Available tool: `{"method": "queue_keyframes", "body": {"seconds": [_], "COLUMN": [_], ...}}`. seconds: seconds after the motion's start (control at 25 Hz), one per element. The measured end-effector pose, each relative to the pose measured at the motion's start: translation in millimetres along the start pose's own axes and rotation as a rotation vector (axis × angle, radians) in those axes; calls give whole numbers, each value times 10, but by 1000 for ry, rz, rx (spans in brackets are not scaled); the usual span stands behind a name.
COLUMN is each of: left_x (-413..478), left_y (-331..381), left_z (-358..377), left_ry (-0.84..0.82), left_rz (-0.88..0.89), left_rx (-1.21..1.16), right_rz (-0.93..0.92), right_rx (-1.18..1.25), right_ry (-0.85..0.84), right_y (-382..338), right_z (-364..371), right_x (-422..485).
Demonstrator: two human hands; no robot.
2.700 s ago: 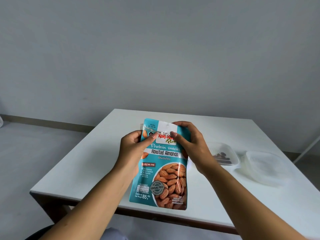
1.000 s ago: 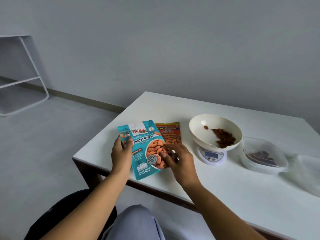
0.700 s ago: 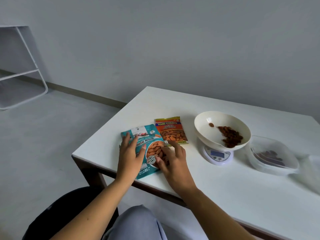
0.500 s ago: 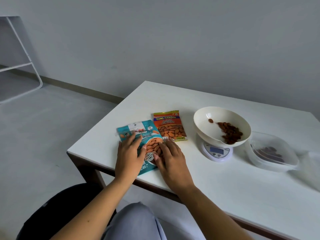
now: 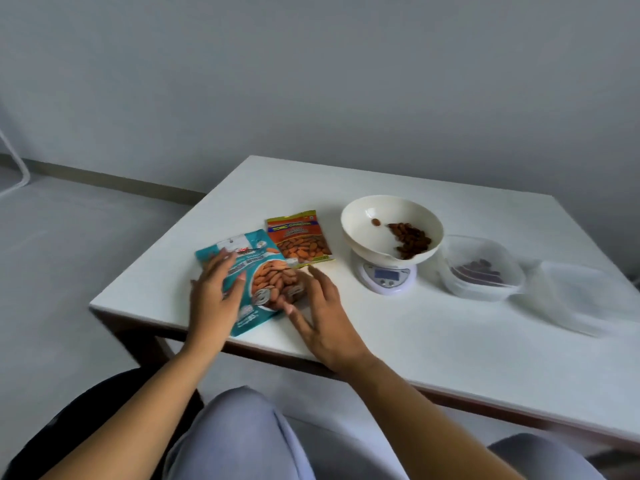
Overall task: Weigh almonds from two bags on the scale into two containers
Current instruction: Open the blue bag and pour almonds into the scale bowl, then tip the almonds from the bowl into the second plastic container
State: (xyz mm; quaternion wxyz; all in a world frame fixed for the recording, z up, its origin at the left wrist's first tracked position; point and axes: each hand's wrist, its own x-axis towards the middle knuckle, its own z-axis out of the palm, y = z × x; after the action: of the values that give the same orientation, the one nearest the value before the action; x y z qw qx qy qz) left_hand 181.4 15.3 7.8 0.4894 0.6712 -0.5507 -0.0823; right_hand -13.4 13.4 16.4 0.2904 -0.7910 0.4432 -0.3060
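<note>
At the near-left corner of the surface (image 5: 433,341), both hands lie flat with fingers spread, each grip open and clamped on nothing. Left hand (image 5: 214,296) rests on the teal almond bag (image 5: 263,289), likely pressing it flat so it stays put; right hand (image 5: 322,320) sits at the bag's right edge, fingertips touching or just off it, can't tell which. Orange almond bag (image 5: 299,240) lies flat just beyond, touching the teal one, parked clear of the scale (image 5: 386,277). White bowl (image 5: 363,233) sits on the scale with a pile of almonds (image 5: 408,239), probably mid-weigh. Right of that: clear container (image 5: 481,289) with some almonds, then a blurry second container (image 5: 581,299), looks empty. Count: two bags, one scale, one bowl, two containers.
</note>
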Motion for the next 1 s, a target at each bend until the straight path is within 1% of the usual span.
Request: {"method": "queue_keyframes", "body": {"seconds": [0.08, 0.12, 0.2, 0.28, 0.36, 0.44, 0.52, 0.56, 0.64, 0.72, 0.8, 0.88, 0.92, 1.0], "left_x": [-131, -232, -472, -700, -884, -991, -1043, -1046, -1039, -1029, -1012, -994, -982, -972], "left_y": [222, 391, 785, 1098, 1334, 1472, 1576, 1615, 1652, 1635, 1608, 1594, 1592, 1609], "left_z": [52, 113, 297, 551, 852, 1138, 1408, 1513, 1652, 1715, 1738, 1732, 1723, 1702], "left_ry": [38, 31, -48, -146, -271, -414, -551, -610, -682, -696, -705, -732, -746, -767], "left_rz": [109, 178, 298, 361, 383, 395, 447, 471, 485, 474, 440, 400, 385, 359], "left_rx": [-7, -33, -122, -176, -247, -259, -244, -236, -203, -148, -131, -162, -175, -201], "right_rz": [13, 34, 115, 192, 231, 234, 222, 224, 284, 413, 556, 617, 612, 599], "right_rx": [79, 147, 307, 370, 326, 215, 14, -115, -385, -577, -682, -767, -809, -858], "right_ry": [15, 47, 162, 320, 499, 644, 750, 771, 733, 609, 450, 334, 314, 328], "right_y": [58, 91, 215, 390, 585, 712, 826, 901, 1070, 1250, 1386, 1438, 1432, 1363], "right_z": [-152, -243, -438, -657, -945, -1286, -1676, -1866, -2206, -2437, -2545, -2523, -2484, -2398], "right_x": [-181, -284, -490, -676, -857, -981, -1082, -1103, -1105, -1090, -1100, -1156, -1196, -1317]}}
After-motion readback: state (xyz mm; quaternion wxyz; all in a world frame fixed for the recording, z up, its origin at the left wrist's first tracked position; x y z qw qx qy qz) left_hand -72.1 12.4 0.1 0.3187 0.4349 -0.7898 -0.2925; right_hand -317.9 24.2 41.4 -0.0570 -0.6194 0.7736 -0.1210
